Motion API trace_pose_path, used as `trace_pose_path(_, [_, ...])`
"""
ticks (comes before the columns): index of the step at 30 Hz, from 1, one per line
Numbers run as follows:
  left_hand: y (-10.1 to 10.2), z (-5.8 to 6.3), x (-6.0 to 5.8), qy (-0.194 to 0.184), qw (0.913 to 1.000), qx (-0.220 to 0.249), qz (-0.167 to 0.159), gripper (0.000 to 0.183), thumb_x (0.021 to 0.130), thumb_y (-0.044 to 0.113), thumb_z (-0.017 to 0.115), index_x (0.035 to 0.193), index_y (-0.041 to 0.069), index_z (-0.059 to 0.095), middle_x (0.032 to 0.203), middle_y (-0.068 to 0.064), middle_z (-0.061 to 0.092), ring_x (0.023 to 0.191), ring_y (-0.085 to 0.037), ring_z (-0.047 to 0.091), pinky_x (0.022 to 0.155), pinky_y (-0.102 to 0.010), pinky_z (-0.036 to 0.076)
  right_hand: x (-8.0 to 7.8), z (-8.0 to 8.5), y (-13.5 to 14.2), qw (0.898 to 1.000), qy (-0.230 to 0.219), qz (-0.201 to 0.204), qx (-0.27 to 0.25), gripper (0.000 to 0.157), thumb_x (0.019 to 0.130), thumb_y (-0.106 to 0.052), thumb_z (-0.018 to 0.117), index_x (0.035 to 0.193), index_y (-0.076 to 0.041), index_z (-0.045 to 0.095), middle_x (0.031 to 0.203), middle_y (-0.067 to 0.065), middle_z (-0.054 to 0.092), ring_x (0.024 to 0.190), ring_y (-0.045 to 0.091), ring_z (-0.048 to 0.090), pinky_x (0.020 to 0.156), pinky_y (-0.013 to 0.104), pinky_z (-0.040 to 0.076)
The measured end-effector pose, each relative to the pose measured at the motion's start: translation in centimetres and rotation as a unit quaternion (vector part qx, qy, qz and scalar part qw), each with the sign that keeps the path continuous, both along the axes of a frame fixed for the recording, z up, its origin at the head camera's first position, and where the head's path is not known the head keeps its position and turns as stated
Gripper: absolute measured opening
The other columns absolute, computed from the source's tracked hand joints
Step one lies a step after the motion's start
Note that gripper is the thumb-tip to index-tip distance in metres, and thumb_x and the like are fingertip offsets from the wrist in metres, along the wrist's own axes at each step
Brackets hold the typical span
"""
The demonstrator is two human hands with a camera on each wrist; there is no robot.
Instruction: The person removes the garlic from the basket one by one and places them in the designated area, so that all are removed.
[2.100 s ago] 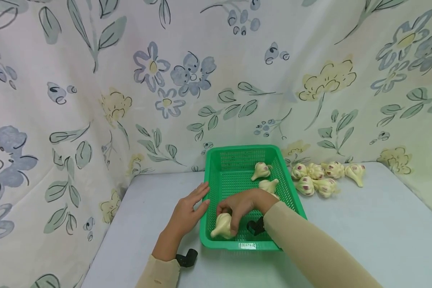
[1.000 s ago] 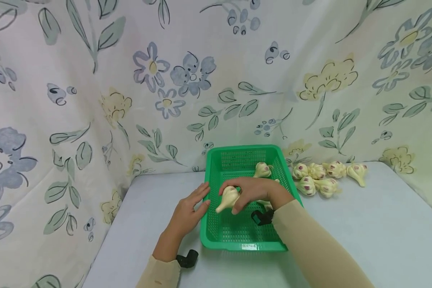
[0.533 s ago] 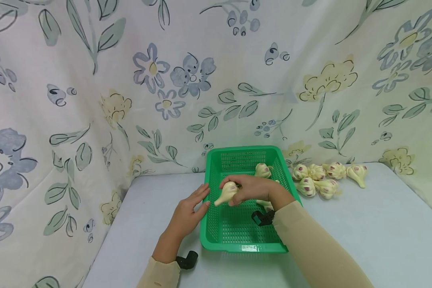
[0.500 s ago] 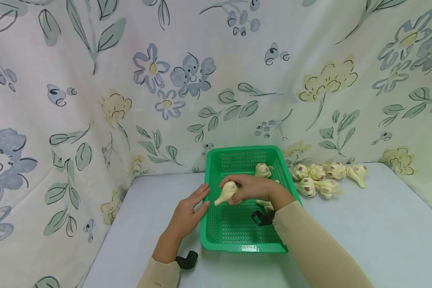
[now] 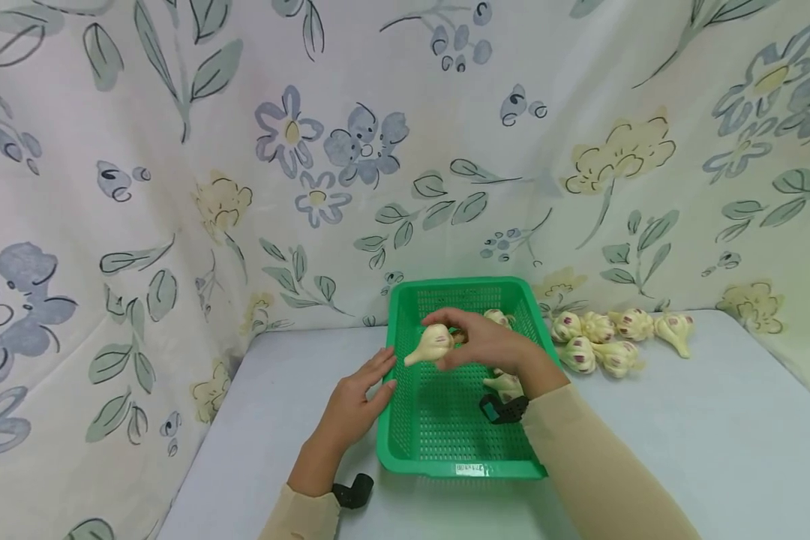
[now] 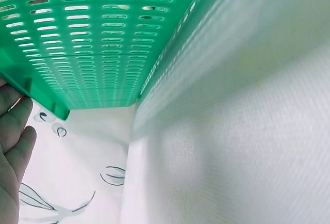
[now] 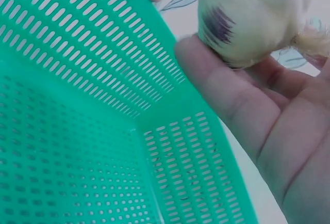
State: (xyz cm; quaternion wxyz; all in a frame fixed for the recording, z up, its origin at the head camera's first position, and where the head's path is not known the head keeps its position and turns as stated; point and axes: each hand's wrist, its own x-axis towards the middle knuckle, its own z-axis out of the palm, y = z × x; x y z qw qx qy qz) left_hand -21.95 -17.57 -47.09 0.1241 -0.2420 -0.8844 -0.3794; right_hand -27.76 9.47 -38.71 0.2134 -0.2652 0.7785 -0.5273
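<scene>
Over the green basket (image 5: 439,471), my right hand (image 5: 489,346) grips a garlic bulb (image 5: 434,343) between thumb and fingers, its pale stem end pointing left. In the right wrist view the bulb (image 7: 247,20) shows purple streaks, and its roots lie toward the palm. My left hand (image 5: 351,405) rests with straight fingers against the basket's left rim; in the left wrist view those fingers (image 6: 20,131) touch the rim's edge. Inside the basket, another garlic bulb (image 5: 506,386) lies by the right wall, and one more (image 5: 498,317) sits at the back right, both partly hidden by my right arm.
Several garlic bulbs (image 5: 617,358) lie grouped on the white table (image 5: 688,442) right of the basket. A floral cloth (image 5: 405,135) hangs behind the table and down its left side. Black wrist cameras (image 5: 354,491) are strapped at both wrists.
My right hand has lifted the garlic bulb from the basket's front left, up and toward the back, to above the basket. My left hand has stayed at the rim.
</scene>
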Motion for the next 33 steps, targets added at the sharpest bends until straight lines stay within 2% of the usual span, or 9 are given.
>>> trace_pose_path(4, [0.0, 0.0, 0.1, -0.005, 1.0000, -0.002, 0.001, 0.045, 0.101, 0.029, 0.057, 0.142, 0.010, 0.054, 0.153, 0.005, 0.044, 0.143, -0.010, 0.036, 0.113, -0.042, 0.040, 0.4, 0.4, 0.5, 0.999, 0.033, -0.029, 0.001, 0.063, 0.082, -0.026, 0.079, 0.139, -0.027, 0.053, 0.134, 0.002, 0.057, 0.116, 0.027, 0.059, 0.088, 0.040, 0.054])
trace_pose_path(9, [0.1, -0.1, 0.1, 0.001, 1.0000, -0.002, 0.001, 0.045, 0.101, 0.028, 0.057, 0.141, 0.008, 0.055, 0.153, 0.007, 0.044, 0.143, -0.011, 0.037, 0.112, -0.042, 0.040, 1.0, 1.5, 1.8, 0.998, 0.046, -0.049, -0.020, 0.067, 0.085, -0.024, 0.078, 0.145, -0.023, 0.049, 0.123, 0.010, 0.063, 0.104, 0.025, 0.062, 0.082, 0.037, 0.056])
trace_pose_path(11, [0.2, 0.0, 0.1, 0.007, 1.0000, -0.001, 0.002, 0.045, 0.101, 0.028, 0.056, 0.141, 0.008, 0.055, 0.153, 0.007, 0.044, 0.143, -0.012, 0.037, 0.112, -0.042, 0.040, 1.3, 2.1, 2.6, 0.997, 0.050, -0.057, -0.029, 0.069, 0.086, -0.023, 0.078, 0.147, -0.020, 0.046, 0.124, 0.012, 0.062, 0.107, 0.026, 0.062, 0.082, 0.037, 0.057])
trace_pose_path(15, [0.2, 0.1, 0.0, 0.005, 1.0000, -0.002, 0.006, 0.045, 0.101, 0.029, 0.056, 0.142, 0.010, 0.054, 0.153, 0.008, 0.043, 0.143, -0.011, 0.037, 0.113, -0.042, 0.040, 2.0, 2.6, 4.5, 0.994, 0.058, -0.093, -0.021, 0.070, 0.085, -0.026, 0.079, 0.147, -0.023, 0.047, 0.127, 0.011, 0.061, 0.111, 0.026, 0.062, 0.082, 0.038, 0.058])
trace_pose_path(20, [0.1, 0.1, 0.1, -0.002, 1.0000, -0.004, 0.008, 0.045, 0.101, 0.029, 0.057, 0.142, 0.011, 0.054, 0.153, 0.010, 0.042, 0.143, -0.010, 0.036, 0.114, -0.041, 0.039, 2.8, 2.4, 7.7, 0.987, 0.075, -0.138, -0.024, 0.065, 0.088, -0.025, 0.075, 0.147, -0.021, 0.047, 0.125, 0.009, 0.061, 0.108, 0.019, 0.064, 0.083, 0.034, 0.058])
trace_pose_path(24, [0.1, 0.1, 0.1, -0.001, 1.0000, -0.005, 0.009, 0.046, 0.101, 0.029, 0.057, 0.143, 0.011, 0.053, 0.153, 0.010, 0.042, 0.144, -0.010, 0.035, 0.114, -0.041, 0.039, 3.3, 2.1, 11.0, 0.975, 0.100, -0.191, -0.047, 0.065, 0.090, -0.019, 0.073, 0.149, -0.015, 0.045, 0.124, 0.001, 0.062, 0.103, 0.009, 0.065, 0.080, 0.029, 0.060])
trace_pose_path(27, [0.2, 0.1, 0.0, -0.002, 0.9999, -0.006, 0.009, 0.046, 0.101, 0.030, 0.056, 0.143, 0.011, 0.053, 0.154, 0.010, 0.041, 0.144, -0.010, 0.035, 0.114, -0.041, 0.038, 3.8, 1.7, 13.3, 0.959, 0.118, -0.253, -0.044, 0.065, 0.091, -0.019, 0.072, 0.150, -0.017, 0.043, 0.123, -0.008, 0.060, 0.102, 0.002, 0.063, 0.077, 0.021, 0.058])
trace_pose_path(30, [0.2, 0.0, 0.0, 0.000, 0.9999, -0.008, 0.009, 0.046, 0.101, 0.031, 0.056, 0.143, 0.011, 0.053, 0.154, 0.011, 0.041, 0.144, -0.010, 0.035, 0.114, -0.041, 0.039, 4.1, 0.9, 15.5, 0.943, 0.120, -0.309, -0.036, 0.066, 0.092, -0.022, 0.071, 0.151, -0.024, 0.042, 0.128, -0.016, 0.054, 0.105, -0.004, 0.058, 0.078, 0.011, 0.053])
trace_pose_path(33, [0.2, 0.0, 0.1, 0.004, 0.9999, -0.007, 0.009, 0.046, 0.101, 0.031, 0.056, 0.143, 0.011, 0.053, 0.153, 0.009, 0.042, 0.144, -0.011, 0.036, 0.113, -0.042, 0.039, 4.4, 0.0, 17.1, 0.932, 0.099, -0.343, -0.070, 0.066, 0.091, -0.019, 0.072, 0.150, -0.023, 0.043, 0.129, -0.019, 0.054, 0.108, -0.008, 0.056, 0.080, 0.007, 0.050])
